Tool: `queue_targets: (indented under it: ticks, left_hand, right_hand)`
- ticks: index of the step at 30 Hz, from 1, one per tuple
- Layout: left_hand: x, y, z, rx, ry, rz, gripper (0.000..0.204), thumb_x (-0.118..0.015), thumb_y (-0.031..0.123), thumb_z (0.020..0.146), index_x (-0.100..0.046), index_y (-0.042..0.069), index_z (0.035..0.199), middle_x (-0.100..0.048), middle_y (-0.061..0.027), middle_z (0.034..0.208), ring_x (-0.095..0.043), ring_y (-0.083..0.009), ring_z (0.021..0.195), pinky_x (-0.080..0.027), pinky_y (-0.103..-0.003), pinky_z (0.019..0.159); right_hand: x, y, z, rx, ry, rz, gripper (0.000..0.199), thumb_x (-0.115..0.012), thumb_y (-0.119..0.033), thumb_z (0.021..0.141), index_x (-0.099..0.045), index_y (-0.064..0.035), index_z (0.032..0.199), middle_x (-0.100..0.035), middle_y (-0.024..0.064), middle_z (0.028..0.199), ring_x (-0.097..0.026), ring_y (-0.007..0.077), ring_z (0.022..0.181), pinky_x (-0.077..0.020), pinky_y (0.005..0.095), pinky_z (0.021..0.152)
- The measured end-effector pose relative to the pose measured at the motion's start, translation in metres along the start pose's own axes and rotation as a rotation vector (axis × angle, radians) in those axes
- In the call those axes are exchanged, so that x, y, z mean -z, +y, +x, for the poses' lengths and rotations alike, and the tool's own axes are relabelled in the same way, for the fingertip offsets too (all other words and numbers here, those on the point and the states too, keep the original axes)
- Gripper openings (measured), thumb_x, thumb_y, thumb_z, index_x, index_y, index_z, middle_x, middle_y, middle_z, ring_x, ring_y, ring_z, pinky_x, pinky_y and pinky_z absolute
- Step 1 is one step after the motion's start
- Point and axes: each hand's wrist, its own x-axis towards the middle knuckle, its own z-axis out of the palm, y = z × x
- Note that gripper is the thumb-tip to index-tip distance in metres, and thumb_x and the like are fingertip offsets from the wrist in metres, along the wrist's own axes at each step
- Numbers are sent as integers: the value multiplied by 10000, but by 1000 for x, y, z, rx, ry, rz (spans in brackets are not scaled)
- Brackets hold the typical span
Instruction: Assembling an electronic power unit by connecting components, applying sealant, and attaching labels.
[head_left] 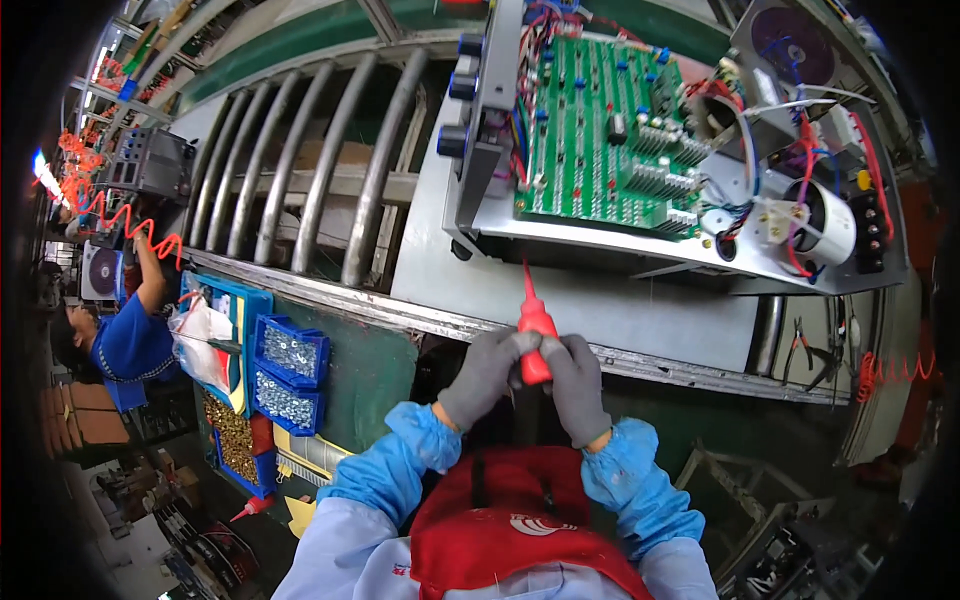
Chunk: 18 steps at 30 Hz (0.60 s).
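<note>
A red squeeze bottle with a long tapered nozzle (537, 322) is between my hands, its tip pointing away from me. My left hand (485, 378), in a grey glove, is closed on the bottle's left side. From the right, my right hand (580, 390), gloved the same way, is closed against its lower part. Beyond the nozzle stands an opened electrical unit with a metal chassis (620, 250). It carries a green circuit board (590, 130), bundled wires and a white cylindrical part (828, 222). The nozzle tip lies close to the chassis's near edge; I cannot tell whether they touch.
Metal rollers (335, 165) run to the left of the unit. Blue bins of small metal parts (290, 355) sit at my left, beside a brass-coloured batch (230, 430). Pliers (798, 350) lie at the right. A co-worker in blue (135, 345) is far left.
</note>
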Motion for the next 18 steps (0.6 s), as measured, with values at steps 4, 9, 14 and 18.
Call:
queue_targets:
  ticks: [4, 9, 14, 18]
  left_hand:
    - [16, 8, 21, -11, 34, -7, 412, -602, 400, 905, -653, -9, 924, -594, -23, 712, -523, -80, 589, -403, -233, 518]
    - [20, -3, 38, -40, 114, -41, 419, -622, 412, 880, -650, -5, 917, -570, -14, 712, -502, -74, 590, -386, -231, 517]
    - [18, -16, 47, -88, 164, -44, 418, -617, 420, 862, -630, 2, 859, -555, -24, 691, -489, -83, 565, -373, -235, 499]
    - [16, -23, 49, -92, 190, -120, 396, -598, 400, 877, -628, 5, 864, -553, -22, 689, -479, -84, 557, -370, -239, 493]
  right_hand:
    - [-26, 5, 24, -17, 50, 105, 371, -600, -330, 932, -567, 32, 863, -563, 66, 739, -504, 129, 695, -427, 308, 628]
    - [-31, 19, 42, -49, 54, 119, 362, -605, -321, 929, -569, 34, 867, -562, 63, 740, -508, 123, 699, -428, 304, 626]
    - [-29, 28, 52, -3, 29, 107, 363, -616, -322, 922, -568, 33, 861, -555, 61, 724, -501, 116, 678, -423, 300, 602]
    - [-23, 24, 56, -60, -16, 83, 366, -619, -329, 919, -566, 27, 855, -554, 60, 717, -499, 114, 669, -421, 302, 594]
